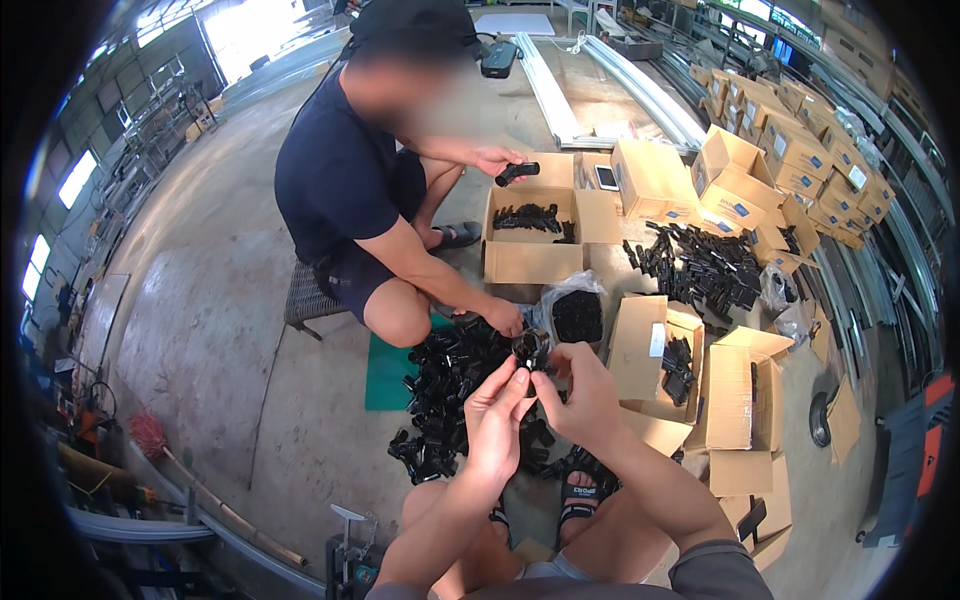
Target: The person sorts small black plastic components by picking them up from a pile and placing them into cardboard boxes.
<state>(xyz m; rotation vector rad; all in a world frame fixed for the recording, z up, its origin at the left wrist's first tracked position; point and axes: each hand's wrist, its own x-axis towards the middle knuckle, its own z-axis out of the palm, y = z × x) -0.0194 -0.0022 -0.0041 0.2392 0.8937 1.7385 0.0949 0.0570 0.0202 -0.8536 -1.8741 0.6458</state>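
In front of me, my left hand point(494, 418) pinches a black plastic fitting with a ring-shaped end point(530, 347) between thumb and fingers. My right hand point(582, 396) grips the same fitting from its right side, thumb and fingertips closed at its lower part. The fingers partly cover the piece, so its full shape is hidden. Below and left of my hands, a heap of black plastic fittings point(432, 405) lies on the floor. Just beyond my hands stands a clear plastic bag point(577, 312) filled with small black parts.
A co-worker point(345, 190) sits opposite, holding a black fitting point(517, 173) over an open cardboard box point(520, 262). More open boxes point(730, 395) stand at right, near another pile of black parts point(705, 268). A broom point(215, 490) lies left; stacked cartons point(800, 150) are far right.
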